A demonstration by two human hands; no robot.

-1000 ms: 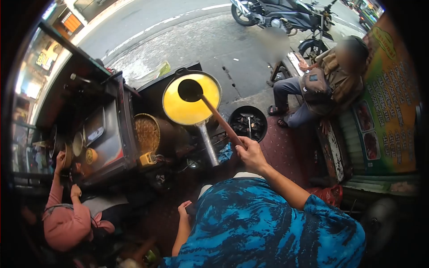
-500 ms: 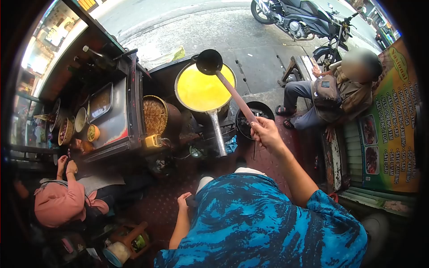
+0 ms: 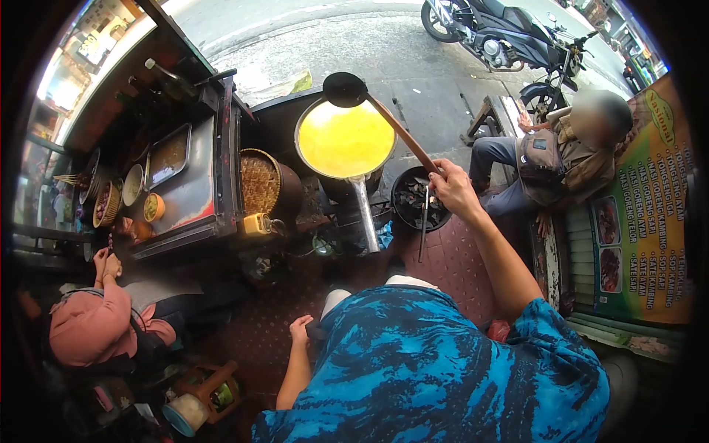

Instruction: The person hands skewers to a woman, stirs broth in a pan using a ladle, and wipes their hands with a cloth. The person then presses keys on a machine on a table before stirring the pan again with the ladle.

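Note:
My right hand [image 3: 452, 186] grips the wooden handle of a ladle [image 3: 402, 133]. The ladle's dark round bowl is raised over the far rim of a long-handled pan [image 3: 362, 210], which is full of bright yellow liquid [image 3: 346, 140]. My left hand [image 3: 300, 329] hangs low beside my blue patterned shirt [image 3: 413, 362], fingers curled against a dark piece that I cannot make out. Right of the pan is a round black brazier [image 3: 422, 199] of dark lumps, with a thin metal rod [image 3: 423, 225] across it.
To the left stands a cart with a metal tray [image 3: 168, 159], an orange bowl [image 3: 153, 207] and a woven basket [image 3: 259, 184]. A person in pink [image 3: 92, 325] sits below it, another person [image 3: 561, 155] on a bench at right. A motorcycle [image 3: 509, 37] is parked beyond.
The ladle bowl has shifted from above the yellow liquid to the pan's far rim and tilted. My right hand has moved slightly up and right. My left hand stays by my side.

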